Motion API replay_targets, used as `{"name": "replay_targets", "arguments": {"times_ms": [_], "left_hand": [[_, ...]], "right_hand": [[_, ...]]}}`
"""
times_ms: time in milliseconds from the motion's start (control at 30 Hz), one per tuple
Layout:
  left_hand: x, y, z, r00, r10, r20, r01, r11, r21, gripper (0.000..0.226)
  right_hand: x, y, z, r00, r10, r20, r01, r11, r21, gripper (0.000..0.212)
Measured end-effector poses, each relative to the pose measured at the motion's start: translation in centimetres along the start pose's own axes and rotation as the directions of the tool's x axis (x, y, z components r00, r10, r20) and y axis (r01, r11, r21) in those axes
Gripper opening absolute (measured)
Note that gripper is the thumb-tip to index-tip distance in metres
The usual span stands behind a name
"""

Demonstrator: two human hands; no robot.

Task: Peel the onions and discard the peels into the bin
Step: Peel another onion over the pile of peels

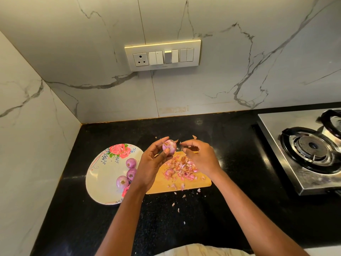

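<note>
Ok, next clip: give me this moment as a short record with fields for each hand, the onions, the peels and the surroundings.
left hand: left hand holds a partly peeled onion above the cutting board
right hand: right hand pinches at a peel beside the onion
plate: floral plate with three onions
peels: pile of peels on the board, scraps on the black counter
bin: not in view
nearby: gas stove to the right

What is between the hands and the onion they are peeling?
Nothing. The left hand already holds the onion in its fingers above the cutting board, and the right hand is right beside it, with only open air between.
</note>
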State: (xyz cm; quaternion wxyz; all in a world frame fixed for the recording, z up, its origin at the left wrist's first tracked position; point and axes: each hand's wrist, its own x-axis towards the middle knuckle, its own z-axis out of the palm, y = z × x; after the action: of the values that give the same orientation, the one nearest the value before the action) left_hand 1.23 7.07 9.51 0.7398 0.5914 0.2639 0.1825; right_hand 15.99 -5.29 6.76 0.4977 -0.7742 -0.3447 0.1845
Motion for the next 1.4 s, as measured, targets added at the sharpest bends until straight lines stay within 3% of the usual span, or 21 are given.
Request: {"name": "replay_targets", "arguments": {"times_ms": [133,400,633,800,1033,1233,1400], "left_hand": [[0.1,-0.2,0.2,0.999,0.036,-0.025,-0.035,0.998,0.046,0.043],[0.3,-0.5,0.2,0.996,0.064,-0.067,-0.059,0.995,0.081,0.04],[0.3,-0.9,0.2,0.998,0.034,-0.055,-0.032,0.998,0.048,0.041],[0.1,-0.9,0.2,0.999,-0.021,-0.05,0.016,0.993,-0.113,0.041],[0.1,-0.9,0.3,0.999,-0.031,-0.044,0.023,0.986,-0.164,0.037],[0.2,-0.9,-0.1,0.997,-0.057,-0.046,0.047,0.98,-0.193,0.037],[0.2,-0.8,0.0,0.996,-0.073,-0.045,0.063,0.978,-0.2,0.042]], "right_hand": [[-0.1,-1.2,0.5,0.998,-0.031,0.046,0.021,0.981,0.194,0.024],[-0.4,-1.5,1.1,0.999,-0.029,-0.017,0.033,0.967,0.254,0.022],[-0.6,-1.4,1.1,0.999,-0.042,-0.035,0.048,0.98,0.193,0.018],[-0.6,-1.5,1.2,0.997,-0.037,-0.067,0.049,0.98,0.192,0.014],[-0.4,-1.2,1.1,0.999,-0.008,-0.041,0.015,0.983,0.184,0.015],[-0.2,-0.5,0.4,0.998,0.037,-0.049,-0.034,0.998,0.051,0.017],[-0.3,-0.7,0.5,0.999,-0.005,0.05,0.008,0.997,-0.074,0.029]]}}
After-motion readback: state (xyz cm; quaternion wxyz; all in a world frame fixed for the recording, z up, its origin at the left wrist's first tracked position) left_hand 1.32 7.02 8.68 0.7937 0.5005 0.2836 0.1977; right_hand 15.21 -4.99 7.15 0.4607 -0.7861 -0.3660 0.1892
